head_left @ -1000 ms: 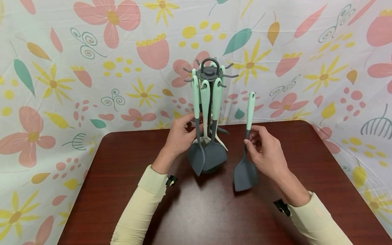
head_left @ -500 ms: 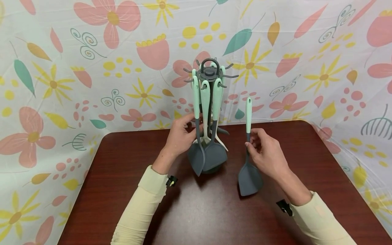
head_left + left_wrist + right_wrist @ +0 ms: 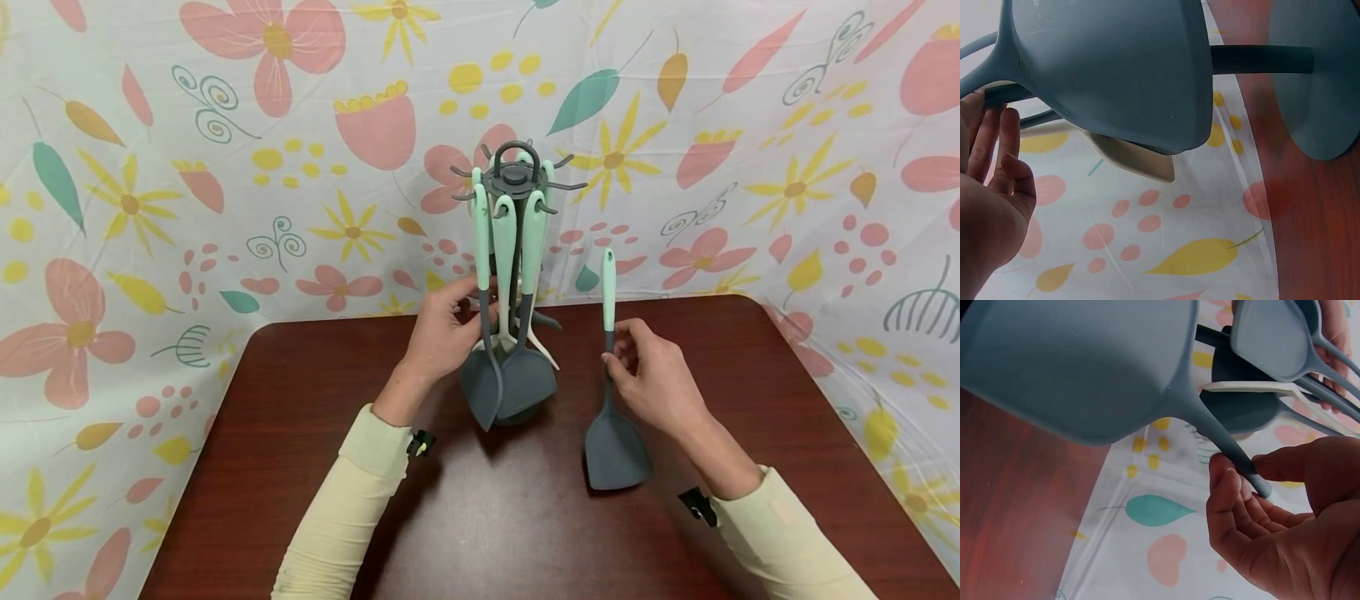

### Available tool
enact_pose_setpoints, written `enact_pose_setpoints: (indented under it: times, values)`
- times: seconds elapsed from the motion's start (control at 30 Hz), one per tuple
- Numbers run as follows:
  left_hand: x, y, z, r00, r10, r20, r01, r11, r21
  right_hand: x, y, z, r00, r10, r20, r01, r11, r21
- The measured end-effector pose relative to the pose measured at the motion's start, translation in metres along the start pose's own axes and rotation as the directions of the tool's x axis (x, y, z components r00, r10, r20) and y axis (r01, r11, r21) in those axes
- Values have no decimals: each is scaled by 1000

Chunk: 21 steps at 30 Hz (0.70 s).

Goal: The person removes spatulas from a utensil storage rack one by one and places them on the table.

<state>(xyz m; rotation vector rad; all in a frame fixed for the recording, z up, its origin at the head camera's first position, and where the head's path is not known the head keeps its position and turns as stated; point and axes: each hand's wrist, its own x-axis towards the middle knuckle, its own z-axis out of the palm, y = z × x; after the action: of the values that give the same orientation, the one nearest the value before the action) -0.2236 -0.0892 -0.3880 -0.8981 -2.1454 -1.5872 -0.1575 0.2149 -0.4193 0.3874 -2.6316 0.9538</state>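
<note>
A dark grey utensil stand [image 3: 515, 177] with a looped top and hooks is hung with several mint-handled utensils, among them a grey spatula [image 3: 528, 385] and a cream-coloured utensil [image 3: 505, 250]. My left hand [image 3: 444, 332] reaches in behind the hanging utensils and grips the stand's dark pole; in the left wrist view, fingers [image 3: 1009, 134] lie against the pole, partly hidden by a spatula. To the right of the stand, my right hand [image 3: 651, 371] pinches another grey spatula [image 3: 618, 450] by its neck between thumb and fingers, blade down, mint handle up.
The stand's round base [image 3: 1322, 81] rests on a dark red-brown table [image 3: 315, 400]. Right behind the table's far edge hangs a white cloth with a floral print [image 3: 337, 192]. Other utensils hang close around the pole.
The spatula in my right hand has moved slightly down and towards me, and its blade has turned and swung a little to the right. My left hand and the stand stay put.
</note>
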Motion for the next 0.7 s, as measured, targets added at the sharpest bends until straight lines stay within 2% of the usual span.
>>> enact_pose_setpoints:
  times: [0.2, 0.7]
  values:
    - [0, -1, 0, 1000, 6, -1, -6, 1000, -6, 1, 5, 2, 1000, 10, 23, -10, 1000, -22]
    - [1, 0, -1, 1000, -9, 3, 9, 1000, -10, 3, 16, 5, 984, 86, 157, -81, 996, -34]
